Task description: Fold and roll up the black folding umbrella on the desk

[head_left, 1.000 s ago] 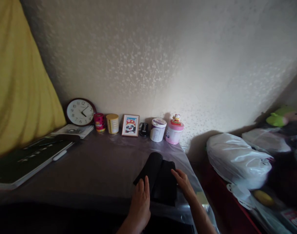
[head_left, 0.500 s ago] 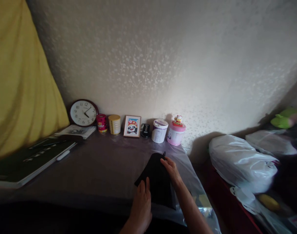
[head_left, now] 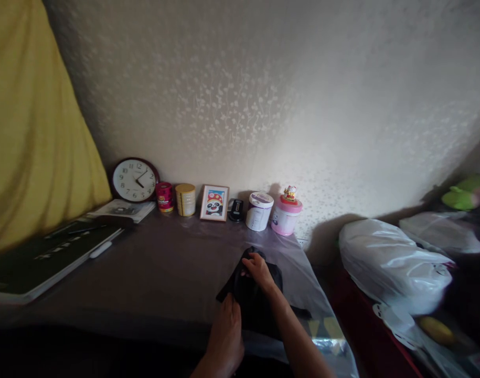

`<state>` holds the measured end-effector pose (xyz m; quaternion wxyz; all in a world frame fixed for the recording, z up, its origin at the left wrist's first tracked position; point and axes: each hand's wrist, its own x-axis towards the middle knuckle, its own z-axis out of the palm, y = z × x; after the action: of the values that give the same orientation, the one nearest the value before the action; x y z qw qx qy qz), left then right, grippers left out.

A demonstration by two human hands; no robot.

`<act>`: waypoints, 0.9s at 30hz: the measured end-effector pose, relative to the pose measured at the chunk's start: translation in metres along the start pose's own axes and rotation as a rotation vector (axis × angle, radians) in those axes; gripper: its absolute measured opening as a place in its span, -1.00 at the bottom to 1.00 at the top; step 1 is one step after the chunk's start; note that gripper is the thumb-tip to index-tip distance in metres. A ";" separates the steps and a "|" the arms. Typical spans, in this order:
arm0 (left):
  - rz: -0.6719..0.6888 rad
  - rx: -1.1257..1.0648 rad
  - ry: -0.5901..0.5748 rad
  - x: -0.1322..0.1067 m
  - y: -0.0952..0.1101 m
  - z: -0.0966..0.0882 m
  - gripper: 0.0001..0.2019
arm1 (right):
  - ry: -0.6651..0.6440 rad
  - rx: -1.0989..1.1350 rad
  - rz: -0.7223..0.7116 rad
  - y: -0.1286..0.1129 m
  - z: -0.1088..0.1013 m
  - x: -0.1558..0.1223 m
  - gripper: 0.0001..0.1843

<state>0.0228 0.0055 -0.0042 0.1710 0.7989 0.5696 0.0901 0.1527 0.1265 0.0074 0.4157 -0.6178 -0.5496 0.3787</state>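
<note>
A black folded cloth [head_left: 252, 299] lies on the dark table [head_left: 161, 273] near its right end. My left hand [head_left: 226, 331] rests on the cloth's near left edge with fingers together, pressing it down. Reaching across, my right hand [head_left: 257, 270] curls its fingers on the cloth's far top part, gripping a fold. Both forearms come up from the bottom of the view.
Along the wall stand a round clock [head_left: 133, 180], a red tin [head_left: 164, 197], a yellow tin [head_left: 185, 199], a panda picture frame [head_left: 214, 202], a white tub [head_left: 259, 211] and a pink jar [head_left: 286, 215]. Books [head_left: 46, 252] lie at left. White plastic bags [head_left: 393, 265] fill the right.
My right hand moved from the cloth's right side up and leftward to its far top, folding the right flap over. The left hand stayed on the near edge.
</note>
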 end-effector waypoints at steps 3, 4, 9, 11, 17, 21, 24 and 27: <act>0.045 -0.047 0.094 -0.002 -0.012 0.010 -0.30 | -0.017 -0.082 -0.008 0.005 0.002 0.005 -0.69; 0.057 -0.054 0.135 -0.004 -0.016 0.014 -0.32 | -0.026 -0.083 -0.012 0.006 0.002 0.005 -0.70; 0.077 0.036 0.392 -0.015 -0.021 0.019 -0.58 | -0.106 -0.181 -0.130 0.002 0.000 -0.003 -0.76; 0.153 0.069 0.447 -0.014 -0.013 0.012 -0.62 | -0.127 -0.258 -0.197 -0.003 0.000 -0.008 -0.78; 0.247 0.134 0.317 0.008 -0.003 0.010 -0.31 | -0.214 -0.361 -0.327 -0.014 -0.002 -0.024 -0.77; 0.221 0.138 0.275 0.017 -0.013 0.026 -0.32 | -0.239 -0.333 -0.537 -0.008 -0.005 -0.047 -0.77; 0.224 0.179 0.268 0.017 -0.016 0.033 -0.35 | -0.149 -0.361 -0.742 0.004 -0.009 -0.061 -0.74; 0.178 0.212 0.280 0.015 -0.013 0.033 -0.34 | -0.082 -0.437 -0.830 0.019 -0.013 -0.058 -0.72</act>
<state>0.0277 0.0179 -0.0402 -0.0035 0.8394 0.5210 0.1547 0.1650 0.0669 -0.0047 0.3701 -0.4033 -0.8331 0.0799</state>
